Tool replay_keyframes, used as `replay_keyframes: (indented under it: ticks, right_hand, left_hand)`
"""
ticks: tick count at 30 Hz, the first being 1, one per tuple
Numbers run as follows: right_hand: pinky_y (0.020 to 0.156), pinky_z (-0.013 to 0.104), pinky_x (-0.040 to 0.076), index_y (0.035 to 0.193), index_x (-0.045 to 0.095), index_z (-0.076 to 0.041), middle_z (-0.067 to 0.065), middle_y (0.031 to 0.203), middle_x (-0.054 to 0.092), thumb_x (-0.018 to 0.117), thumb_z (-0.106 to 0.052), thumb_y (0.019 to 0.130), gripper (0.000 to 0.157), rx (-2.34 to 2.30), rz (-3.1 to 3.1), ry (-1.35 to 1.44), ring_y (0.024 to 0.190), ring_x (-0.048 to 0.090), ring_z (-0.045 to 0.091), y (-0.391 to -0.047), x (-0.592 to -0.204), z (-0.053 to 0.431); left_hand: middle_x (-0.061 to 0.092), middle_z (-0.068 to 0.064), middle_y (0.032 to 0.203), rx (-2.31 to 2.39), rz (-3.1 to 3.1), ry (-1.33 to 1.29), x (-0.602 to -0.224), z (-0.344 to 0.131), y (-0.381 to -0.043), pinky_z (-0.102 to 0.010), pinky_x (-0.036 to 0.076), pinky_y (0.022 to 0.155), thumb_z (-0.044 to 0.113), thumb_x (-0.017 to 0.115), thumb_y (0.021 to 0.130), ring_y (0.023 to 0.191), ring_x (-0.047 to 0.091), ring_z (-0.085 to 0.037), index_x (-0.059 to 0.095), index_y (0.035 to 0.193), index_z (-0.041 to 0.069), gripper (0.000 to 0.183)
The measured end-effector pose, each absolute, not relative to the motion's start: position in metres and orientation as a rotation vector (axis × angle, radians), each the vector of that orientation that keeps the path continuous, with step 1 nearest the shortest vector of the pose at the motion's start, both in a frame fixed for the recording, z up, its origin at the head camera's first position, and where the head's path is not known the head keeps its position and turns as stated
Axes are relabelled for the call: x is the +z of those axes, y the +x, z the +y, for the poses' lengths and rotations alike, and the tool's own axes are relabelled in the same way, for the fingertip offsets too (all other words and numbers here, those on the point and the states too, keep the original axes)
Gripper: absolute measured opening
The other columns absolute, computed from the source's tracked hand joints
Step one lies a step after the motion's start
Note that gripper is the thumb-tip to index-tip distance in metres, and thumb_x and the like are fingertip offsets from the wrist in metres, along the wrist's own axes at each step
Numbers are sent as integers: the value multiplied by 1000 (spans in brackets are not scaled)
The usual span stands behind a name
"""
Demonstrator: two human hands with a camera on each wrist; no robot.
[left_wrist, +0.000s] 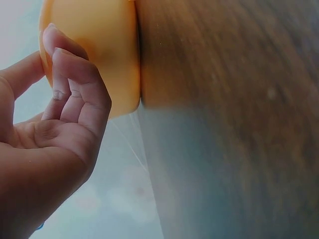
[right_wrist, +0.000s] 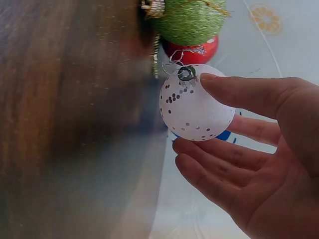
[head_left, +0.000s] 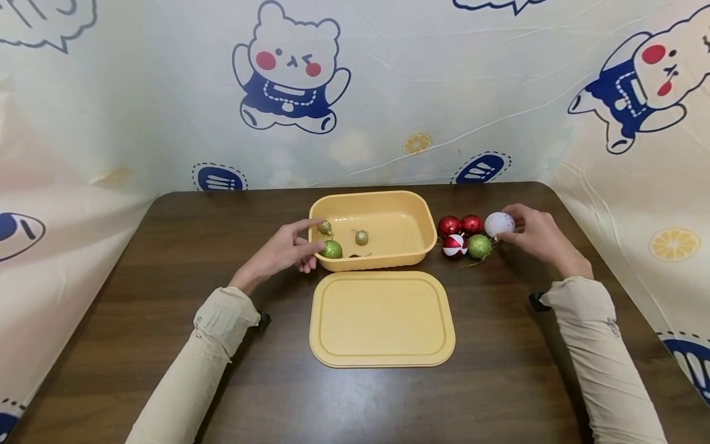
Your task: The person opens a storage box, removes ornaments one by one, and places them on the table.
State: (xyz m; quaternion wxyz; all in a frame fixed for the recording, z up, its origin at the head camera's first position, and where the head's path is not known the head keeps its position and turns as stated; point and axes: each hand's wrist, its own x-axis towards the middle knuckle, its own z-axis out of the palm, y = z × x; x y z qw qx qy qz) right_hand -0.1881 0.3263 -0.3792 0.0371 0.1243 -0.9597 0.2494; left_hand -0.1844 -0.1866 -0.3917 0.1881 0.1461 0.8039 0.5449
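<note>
A white Christmas ball (right_wrist: 197,107) with silvery dots is pinched by the right hand (head_left: 538,237), its thumb near the metal cap. Beside it on the table are a glittery green ball (head_left: 479,246), two red balls (head_left: 450,226) and a red-and-white one (head_left: 455,246). The left hand (head_left: 283,250) grips the left wall of a yellow box (head_left: 429,237), with curled fingers (left_wrist: 82,74) outside and the thumb over the rim. Inside the box are a green ball (head_left: 332,249) and small gold balls (head_left: 362,237); another dark bit is mostly hidden by the front wall.
A flat yellow lid (head_left: 383,319) lies in front of the box on the dark wooden table (head_left: 266,382). Behind the table hangs a pale sheet (head_left: 383,80) printed with bears.
</note>
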Motion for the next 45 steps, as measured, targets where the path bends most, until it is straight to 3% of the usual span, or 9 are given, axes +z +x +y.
replay_keyframes:
  ticks: [11,26,41,45]
  right_hand:
    - [86,59,50,125,56,8,32,113,64,77,-15,87,49,758,-2975,358,100,65,44,-190,-384,326]
    - [88,58,50,134,51,7,32,121,62,76,-32,90,64,752,-3073,329,108,63,45,-186,-377,331]
    - [88,58,51,137,48,6,34,123,61,71,-37,93,65,726,-3158,335,110,62,46,-180,-360,331]
    - [87,57,52,132,53,7,32,120,63,72,-32,93,58,720,-3162,369,108,64,45,-178,-360,329]
  left_hand:
    - [66,-16,68,1537,2257,419,-392,-186,-185,-33,55,52,20,66,98,54,62,-22,37,153,10,63]
    - [66,-16,69,1534,2261,415,-392,-187,-184,-35,55,53,21,66,98,55,63,-22,38,152,11,63]
    - [66,-17,70,1525,2269,418,-391,-188,-183,-35,55,54,23,66,98,56,63,-22,38,152,11,62]
    - [66,-16,70,1521,2267,416,-392,-189,-183,-36,56,54,23,66,98,56,63,-22,38,152,11,62]
